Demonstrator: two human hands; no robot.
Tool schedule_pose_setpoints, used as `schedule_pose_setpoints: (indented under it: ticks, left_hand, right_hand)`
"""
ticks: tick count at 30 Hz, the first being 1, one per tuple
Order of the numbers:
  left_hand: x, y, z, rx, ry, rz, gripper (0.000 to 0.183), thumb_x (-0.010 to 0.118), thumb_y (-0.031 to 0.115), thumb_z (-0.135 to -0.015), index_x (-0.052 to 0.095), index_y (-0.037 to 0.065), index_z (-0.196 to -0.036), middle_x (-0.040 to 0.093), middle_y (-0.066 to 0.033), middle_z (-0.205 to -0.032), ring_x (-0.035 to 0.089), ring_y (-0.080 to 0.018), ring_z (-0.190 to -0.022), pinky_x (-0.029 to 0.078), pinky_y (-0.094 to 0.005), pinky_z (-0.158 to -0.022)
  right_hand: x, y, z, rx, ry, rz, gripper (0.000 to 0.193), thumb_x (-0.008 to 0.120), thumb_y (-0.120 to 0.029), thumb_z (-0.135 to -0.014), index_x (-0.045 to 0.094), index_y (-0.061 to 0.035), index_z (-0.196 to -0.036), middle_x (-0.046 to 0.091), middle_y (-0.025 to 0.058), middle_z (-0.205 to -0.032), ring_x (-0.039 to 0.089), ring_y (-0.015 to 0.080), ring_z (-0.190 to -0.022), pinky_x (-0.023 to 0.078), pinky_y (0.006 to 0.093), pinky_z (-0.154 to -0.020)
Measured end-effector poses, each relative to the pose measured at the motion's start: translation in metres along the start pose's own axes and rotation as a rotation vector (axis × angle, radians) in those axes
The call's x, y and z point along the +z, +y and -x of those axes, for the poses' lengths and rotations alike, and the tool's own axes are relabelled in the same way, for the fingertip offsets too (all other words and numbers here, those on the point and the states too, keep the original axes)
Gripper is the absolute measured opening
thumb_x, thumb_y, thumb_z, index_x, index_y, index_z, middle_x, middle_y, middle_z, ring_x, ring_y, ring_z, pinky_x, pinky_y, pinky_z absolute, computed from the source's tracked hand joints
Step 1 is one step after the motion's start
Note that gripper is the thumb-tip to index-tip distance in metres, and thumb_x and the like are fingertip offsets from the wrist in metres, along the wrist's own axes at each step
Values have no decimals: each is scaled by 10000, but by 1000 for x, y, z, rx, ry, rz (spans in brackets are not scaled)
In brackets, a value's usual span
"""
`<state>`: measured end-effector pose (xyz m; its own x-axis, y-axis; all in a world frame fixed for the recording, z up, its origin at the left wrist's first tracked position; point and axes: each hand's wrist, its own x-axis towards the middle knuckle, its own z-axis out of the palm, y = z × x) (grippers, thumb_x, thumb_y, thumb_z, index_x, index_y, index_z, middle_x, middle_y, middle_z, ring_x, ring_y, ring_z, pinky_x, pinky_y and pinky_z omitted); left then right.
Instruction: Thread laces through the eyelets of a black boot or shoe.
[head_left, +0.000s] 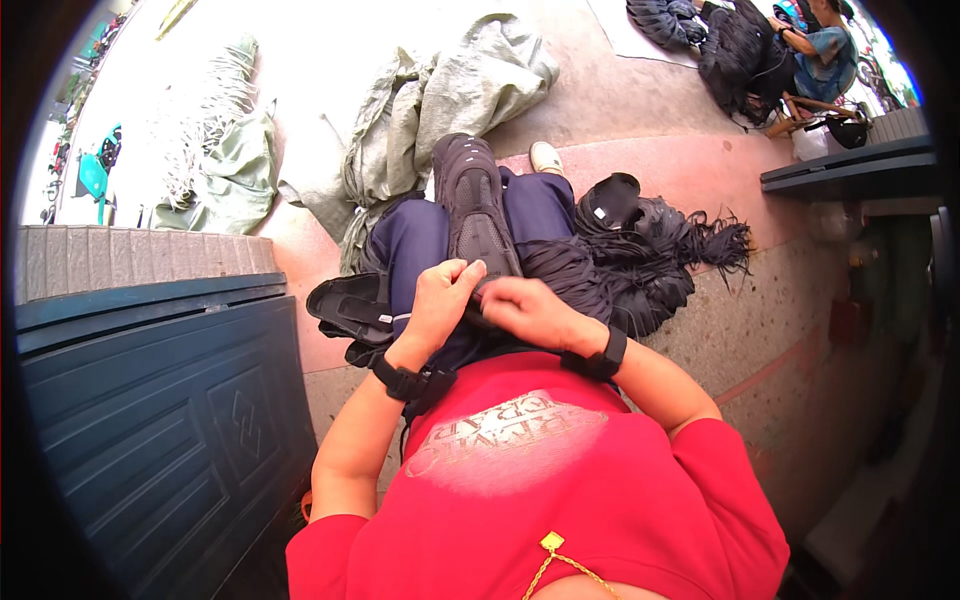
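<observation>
Black mesh piece (472,205) lies lengthwise over dark-trousered lap (541,208), near end at both hands. Left hand (443,303): thumb and fingers pinched on its edge. Right hand (538,310): curled, blurred; cannot tell grip. Black strand bundle (640,275) to right; grey-green sack (485,75) beyond.

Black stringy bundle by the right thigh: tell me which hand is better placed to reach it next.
Right, most likely: the right hand is nearer the black stringy bundle, on the same side; the left hand is farther away, holding the long black mesh piece.
</observation>
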<state>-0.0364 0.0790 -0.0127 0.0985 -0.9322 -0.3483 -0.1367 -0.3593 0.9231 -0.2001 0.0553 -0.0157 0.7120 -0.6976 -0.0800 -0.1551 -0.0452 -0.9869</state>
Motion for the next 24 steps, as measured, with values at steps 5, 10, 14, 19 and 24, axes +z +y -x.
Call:
schedule_pose_setpoints:
  ticks: [5, 10, 14, 19, 24]
  left_hand:
    - [11, 12, 9, 162, -133, -197, 252, 583, 206, -829, 595, -29, -741, 505, -17, -557, 409, -46, -532, 352, -262, -470]
    - [20, 10, 6, 60, -141, -217, 260, 580, 218, -832, 600, -26, -741, 501, 3, -548, 410, -42, -508, 338, -252, -444]
    - [7, 16, -14, 33, -100, -129, 255, 551, 225, -829, 612, -19, -872, 623, -114, -707, 596, -169, -663, 465, -288, -629]
    - [-25, 2, -66, 252, 82, -584, 204, 559, 168, -790, 620, -5, -879, 618, -170, -825, 604, -276, -801, 464, -341, -715]
    - [-19, -4, -79, 250, 42, -634, 229, 603, 161, -752, 609, -15, -898, 612, -161, -840, 598, -252, -795, 461, -326, -713]
  right_hand:
    - [-15, 6, -26, 513, 163, -548, 301, 495, -290, -879, 596, -12, -933, 588, 24, -790, 527, 86, -675, 432, 224, -621]
    - [-21, -11, -36, 450, 225, -727, 171, 551, -149, -850, 597, -17, -949, 571, 5, -730, 500, 62, -634, 411, 193, -587]
    - [-52, -3, -49, 236, 267, -698, 222, 535, -165, -866, 565, -15, -1026, 554, -2, -757, 511, 65, -666, 423, 206, -605]
    - [-97, -6, -71, 483, 170, -415, 209, 539, -159, -855, 580, -12, -997, 551, -4, -753, 503, 73, -654, 426, 213, -616]
    - [-70, 34, -81, 199, 153, 209, 205, 572, -171, -766, 612, 26, -804, 609, 164, -696, 593, 212, -664, 455, 313, -636]
